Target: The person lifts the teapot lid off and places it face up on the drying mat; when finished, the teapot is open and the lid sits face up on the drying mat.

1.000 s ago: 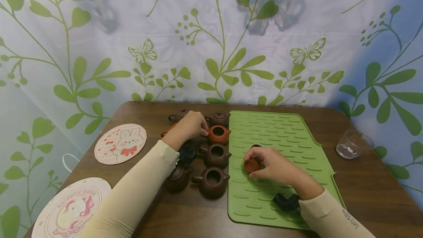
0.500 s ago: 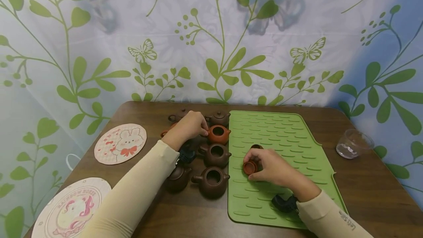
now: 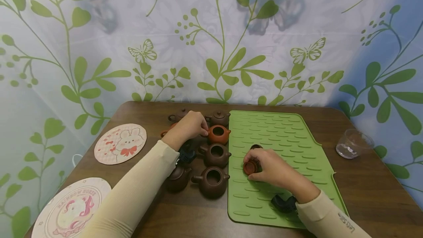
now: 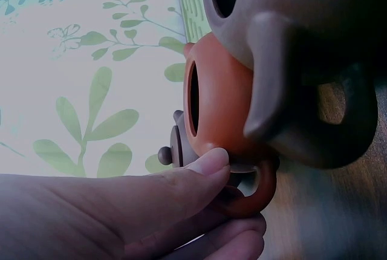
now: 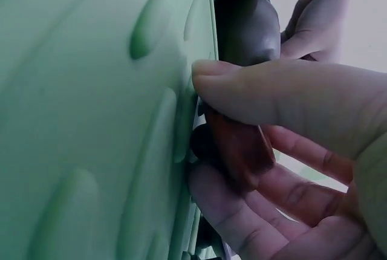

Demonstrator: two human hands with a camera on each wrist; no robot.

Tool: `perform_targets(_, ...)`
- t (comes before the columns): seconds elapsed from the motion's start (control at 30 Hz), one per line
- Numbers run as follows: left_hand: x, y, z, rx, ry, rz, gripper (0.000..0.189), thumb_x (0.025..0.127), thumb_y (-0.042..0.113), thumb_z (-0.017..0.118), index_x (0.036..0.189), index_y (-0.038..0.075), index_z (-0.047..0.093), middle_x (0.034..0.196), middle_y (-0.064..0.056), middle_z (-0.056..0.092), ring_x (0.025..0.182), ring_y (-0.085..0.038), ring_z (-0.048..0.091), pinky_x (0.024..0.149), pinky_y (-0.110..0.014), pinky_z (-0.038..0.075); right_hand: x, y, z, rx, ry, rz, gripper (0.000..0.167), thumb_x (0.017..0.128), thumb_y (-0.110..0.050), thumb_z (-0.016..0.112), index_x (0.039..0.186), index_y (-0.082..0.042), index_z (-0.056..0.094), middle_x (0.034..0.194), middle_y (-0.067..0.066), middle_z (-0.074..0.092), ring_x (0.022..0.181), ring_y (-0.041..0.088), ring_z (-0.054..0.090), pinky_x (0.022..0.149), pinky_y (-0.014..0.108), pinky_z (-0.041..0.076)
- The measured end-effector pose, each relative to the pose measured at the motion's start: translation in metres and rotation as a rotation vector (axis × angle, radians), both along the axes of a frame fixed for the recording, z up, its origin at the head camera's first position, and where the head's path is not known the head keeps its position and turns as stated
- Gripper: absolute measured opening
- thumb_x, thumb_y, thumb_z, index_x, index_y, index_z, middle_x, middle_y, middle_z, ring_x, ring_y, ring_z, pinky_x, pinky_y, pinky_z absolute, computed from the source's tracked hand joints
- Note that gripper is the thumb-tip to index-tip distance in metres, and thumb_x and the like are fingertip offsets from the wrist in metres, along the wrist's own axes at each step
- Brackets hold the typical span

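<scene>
My left hand (image 3: 192, 124) pinches the loop handle (image 4: 264, 187) of a lidless orange clay teapot (image 3: 219, 134) between thumb and fingers. The teapot stands on the table at the mat's left edge. My right hand (image 3: 269, 166) holds a small reddish-brown teapot lid (image 3: 250, 167) by its sides, low over the green mat (image 3: 244, 203). Its hollow underside faces up in the head view; whether it touches the mat I cannot tell. Just behind that hand a dark lid (image 3: 256, 146) lies on the mat, partly hidden. Two lidless dark brown teapots (image 3: 211, 183) stand nearer the front.
A lidded dark teapot (image 3: 219, 118) stands behind the orange one. More teapots (image 3: 178, 179) form a column to the left, partly covered by my left arm. Two round printed mats (image 3: 120, 144) lie at the left. A clear plastic cup (image 3: 353, 144) stands at the right.
My right hand has shifted slightly left with the reddish-brown lid, which now faces more squarely upward. The left hand keeps its hold on the orange teapot's handle.
</scene>
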State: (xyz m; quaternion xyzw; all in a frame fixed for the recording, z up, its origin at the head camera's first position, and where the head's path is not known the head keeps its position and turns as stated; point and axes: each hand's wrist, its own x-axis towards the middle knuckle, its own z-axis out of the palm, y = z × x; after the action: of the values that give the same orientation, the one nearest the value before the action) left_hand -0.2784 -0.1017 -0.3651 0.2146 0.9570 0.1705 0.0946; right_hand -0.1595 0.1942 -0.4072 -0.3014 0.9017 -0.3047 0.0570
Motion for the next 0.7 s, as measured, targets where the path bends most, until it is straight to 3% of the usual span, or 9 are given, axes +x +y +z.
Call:
perform_targets(0.2, -0.001, 0.0, 0.0, 0.004, -0.007, -0.002, 0.005, 0.093, 0.018, 0.084, 0.095, 0.013, 0.085, 0.091, 0.002, 0.075, 0.086, -0.017, 0.07, 0.076, -0.034, 0.059, 0.001, 0.001, 0.001, -0.009, 0.009, -0.009, 0.041, 0.077, -0.011, 0.097, 0.109, -0.015, 0.07, 0.102, -0.008, 0.065, 0.089, 0.011, 0.065, 0.074, 0.033, 0.056)
perform_targets(0.47, -0.001, -0.001, 0.0, 0.002, -0.004, -0.008, 0.005, 0.093, 0.017, 0.084, 0.095, 0.013, 0.086, 0.091, 0.003, 0.075, 0.086, -0.017, 0.07, 0.076, -0.034, 0.059, 0.001, 0.004, 0.006, -0.052, -0.056, -0.025, 0.042, 0.077, -0.007, 0.096, 0.111, -0.011, 0.07, 0.103, -0.002, 0.068, 0.091, 0.015, 0.068, 0.075, 0.034, 0.059)
perform_targets(0.7, -0.001, -0.001, 0.0, -0.003, 0.001, -0.008, 0.005, 0.093, 0.018, 0.084, 0.094, 0.013, 0.086, 0.09, 0.003, 0.075, 0.086, -0.017, 0.07, 0.076, -0.034, 0.059, 0.002, 0.005, 0.011, -0.035, -0.041, -0.029, 0.041, 0.079, -0.006, 0.095, 0.111, -0.011, 0.071, 0.104, -0.002, 0.068, 0.092, 0.015, 0.068, 0.075, 0.032, 0.059)
